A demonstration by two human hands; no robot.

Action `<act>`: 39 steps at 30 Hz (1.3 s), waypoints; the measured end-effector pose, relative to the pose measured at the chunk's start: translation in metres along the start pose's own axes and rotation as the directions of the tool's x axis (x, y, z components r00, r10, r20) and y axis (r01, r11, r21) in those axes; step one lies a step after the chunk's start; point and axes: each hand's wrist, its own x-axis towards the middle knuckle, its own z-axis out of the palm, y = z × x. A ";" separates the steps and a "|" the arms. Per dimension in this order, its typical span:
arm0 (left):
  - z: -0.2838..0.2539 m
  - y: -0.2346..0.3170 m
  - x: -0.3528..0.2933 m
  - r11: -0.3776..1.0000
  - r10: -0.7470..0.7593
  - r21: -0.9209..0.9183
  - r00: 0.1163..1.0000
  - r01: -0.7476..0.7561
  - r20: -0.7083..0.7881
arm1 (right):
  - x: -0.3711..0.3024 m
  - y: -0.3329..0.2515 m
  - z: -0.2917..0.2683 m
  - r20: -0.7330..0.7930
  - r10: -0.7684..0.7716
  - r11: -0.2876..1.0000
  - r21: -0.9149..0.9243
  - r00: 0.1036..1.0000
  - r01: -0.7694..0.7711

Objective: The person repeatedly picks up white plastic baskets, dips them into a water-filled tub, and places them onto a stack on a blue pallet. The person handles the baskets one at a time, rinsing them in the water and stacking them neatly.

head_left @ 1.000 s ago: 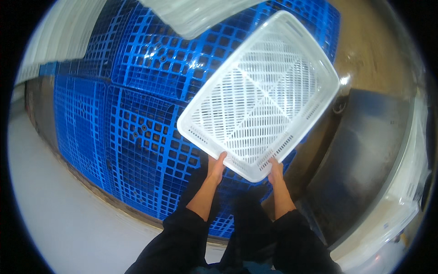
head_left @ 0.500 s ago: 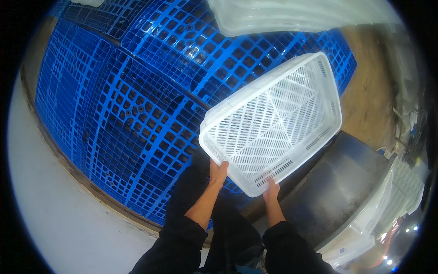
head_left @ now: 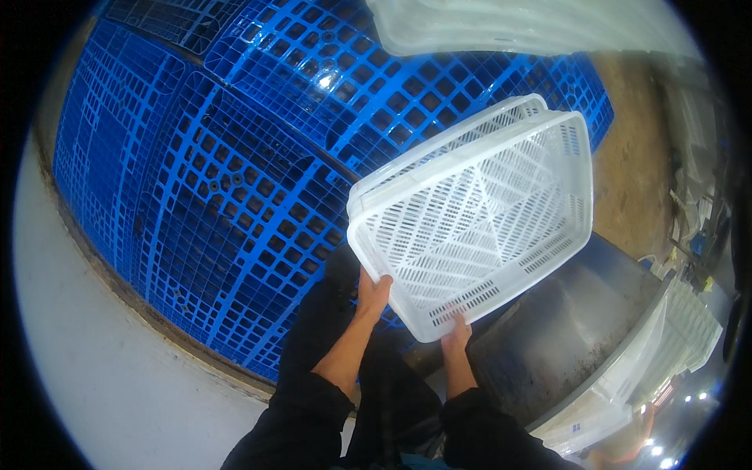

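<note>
A white plastic basket with a slotted bottom point(head_left: 486, 219) is held tilted in front of me, its open side facing me. My left hand point(head_left: 374, 296) grips its left corner, thumb over the rim. Closed on the near edge, by the lower corner, is my right hand point(head_left: 456, 334); its fingers are partly hidden under the basket. A second white basket point(head_left: 505, 119) shows behind the first, its far rim standing out past it. Whether my fingers also hold this second one I cannot tell.
Blue grid pallets point(head_left: 258, 188) cover the floor ahead and to the left. White stacked plastic trays point(head_left: 533, 27) stand at the far side. To the right is a grey metal surface point(head_left: 560, 321), with white plastic sheeting beside it. A pale wall or panel point(head_left: 102, 337) curves along the left.
The front basket has shifted slightly toward me and down, and the second basket behind it now shows as separate. Both hands keep their hold; my right hand has moved slightly left and down.
</note>
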 end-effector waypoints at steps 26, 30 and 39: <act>-0.062 0.008 -0.013 0.968 -0.132 0.249 0.896 0.025 0.423 | 0.027 0.032 0.013 0.042 -0.047 0.855 -0.515 0.998 0.063; -0.140 0.010 -0.055 0.877 -0.190 0.477 0.955 0.060 0.228 | -0.054 -0.002 -0.012 0.142 -0.150 0.760 -0.617 0.978 0.206; -0.164 0.091 -0.140 0.541 -0.138 0.840 0.983 -0.027 0.120 | -0.258 -0.188 -0.268 0.041 -0.710 0.669 -0.274 0.703 0.691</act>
